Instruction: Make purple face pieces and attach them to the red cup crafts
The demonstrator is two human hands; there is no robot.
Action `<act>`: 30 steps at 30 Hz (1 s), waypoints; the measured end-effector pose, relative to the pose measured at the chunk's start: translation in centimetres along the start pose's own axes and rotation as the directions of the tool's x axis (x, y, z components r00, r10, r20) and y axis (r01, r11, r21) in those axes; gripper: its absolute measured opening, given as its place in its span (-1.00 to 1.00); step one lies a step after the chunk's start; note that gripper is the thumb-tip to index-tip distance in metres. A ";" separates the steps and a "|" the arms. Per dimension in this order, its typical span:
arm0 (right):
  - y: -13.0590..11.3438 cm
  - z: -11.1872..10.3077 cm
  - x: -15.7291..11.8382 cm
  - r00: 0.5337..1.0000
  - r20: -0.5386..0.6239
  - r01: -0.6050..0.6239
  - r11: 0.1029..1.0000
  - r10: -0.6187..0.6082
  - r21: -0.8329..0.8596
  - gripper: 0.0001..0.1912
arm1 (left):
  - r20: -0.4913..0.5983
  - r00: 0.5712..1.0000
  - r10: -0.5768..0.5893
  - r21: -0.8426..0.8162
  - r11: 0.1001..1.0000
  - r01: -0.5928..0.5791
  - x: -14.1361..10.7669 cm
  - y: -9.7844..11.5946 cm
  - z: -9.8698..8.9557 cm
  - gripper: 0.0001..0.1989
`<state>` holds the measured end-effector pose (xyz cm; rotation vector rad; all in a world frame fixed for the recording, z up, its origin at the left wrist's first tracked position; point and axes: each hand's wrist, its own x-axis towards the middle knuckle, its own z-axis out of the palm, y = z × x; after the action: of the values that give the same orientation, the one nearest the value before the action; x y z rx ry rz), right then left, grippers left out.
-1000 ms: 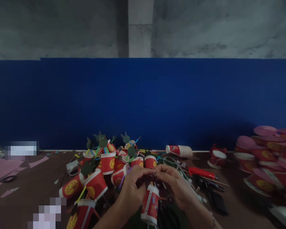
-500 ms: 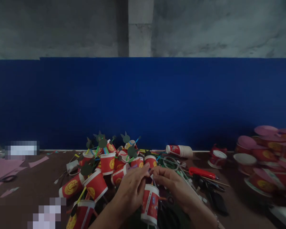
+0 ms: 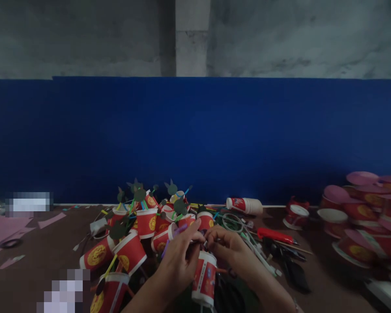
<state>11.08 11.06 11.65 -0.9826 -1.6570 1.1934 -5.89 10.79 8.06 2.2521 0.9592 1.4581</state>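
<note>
Fingertips nearly meeting, my left hand [image 3: 183, 252] and my right hand [image 3: 230, 248] are both closed just above a red paper cup [image 3: 204, 278] with white rims. Each pinches something small between them, too hidden to make out. Purple strips [image 3: 166, 248] show behind my left hand. Beyond and left of my hands lies a heap of red cups [image 3: 130, 252] with gold emblems, coloured straws and dark round paper shapes [image 3: 118, 229].
At the right stands a pile of red cups with pink discs [image 3: 363, 178]. A red tool [image 3: 275, 235], black scissors [image 3: 295, 271] and stacked cups [image 3: 244, 205] lie nearer. Pink paper [image 3: 6, 230] is at the left, before a blue panel [image 3: 195, 139].
My fingers have shifted slightly, my left fingertips spreading a little and my right fingers curling. More of the purple strips shows behind my left hand. The view has moved very slightly.
</note>
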 end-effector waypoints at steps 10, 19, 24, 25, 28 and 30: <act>-0.5 0.1 -0.1 0.991 -0.068 0.089 0.959 -0.111 -0.271 -0.78 | 0.028 0.999 0.033 0.010 0.999 -0.033 -0.1 0.1 0.0 -0.47; -0.8 0.2 -0.3 0.986 -0.167 -0.075 0.958 0.029 -0.276 -0.81 | -0.064 0.997 0.051 -0.156 0.986 -0.060 0.0 -0.2 0.5 -0.39; -1.0 0.3 -0.1 0.986 -0.073 -0.157 0.981 0.149 -0.116 -0.76 | -0.050 0.997 -0.059 -0.322 0.946 0.039 0.1 0.5 0.6 -0.41; -0.9 0.3 -0.1 0.988 -0.050 -0.151 0.985 0.147 -0.085 -0.75 | -0.043 0.994 -0.096 -0.353 0.933 0.074 0.2 0.7 0.5 -0.42; -0.4 0.4 0.0 0.993 -0.062 -0.107 0.992 0.103 -0.062 -0.79 | 0.014 0.969 -0.246 -0.426 0.875 0.229 0.7 1.3 0.3 -0.48; -0.1 0.4 0.1 0.992 -0.084 -0.100 0.992 0.094 -0.079 -0.83 | 0.106 0.926 -0.363 -0.397 0.839 0.374 1.1 1.3 0.2 -0.67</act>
<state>10.71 10.97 11.74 -1.1601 -1.6226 1.1404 -4.96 10.56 9.50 1.6706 0.9123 1.3046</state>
